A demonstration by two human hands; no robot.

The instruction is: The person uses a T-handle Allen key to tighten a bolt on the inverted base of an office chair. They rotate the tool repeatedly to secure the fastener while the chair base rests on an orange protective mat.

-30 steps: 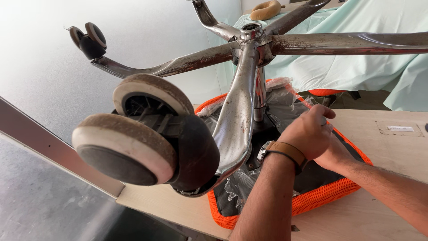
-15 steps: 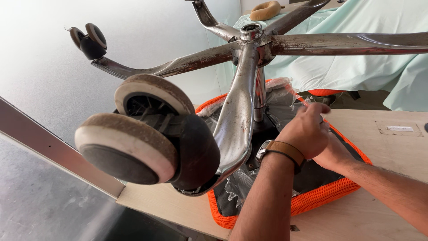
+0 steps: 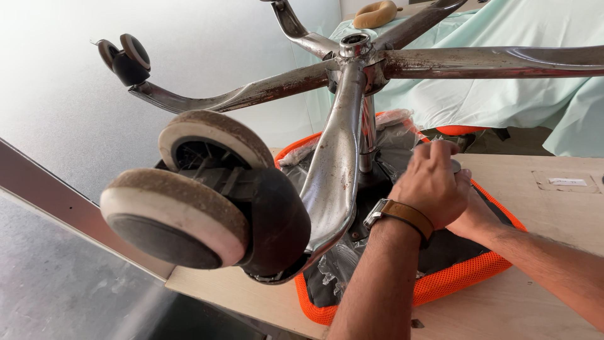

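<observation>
A: Support surface? Pale plywood table (image 3: 541,208), its near edge running left to right.

B: Directly on it: orange mesh chair seat (image 3: 459,280), upside down, centre. A small white label (image 3: 567,182) lies flat, far right.

Upturned chair seat with mesh edge (image 3: 465,277): bright orange rim, black underside.
Star-shaped metal chair base (image 3: 336,170): silver chrome, rust-brown flecks.
Twin-wheel plastic caster (image 3: 201,195): black hub, cream treads.
Leather watch strap (image 3: 409,216): tan.
Wooden tabletop (image 3: 541,296): pale beige.
</observation>
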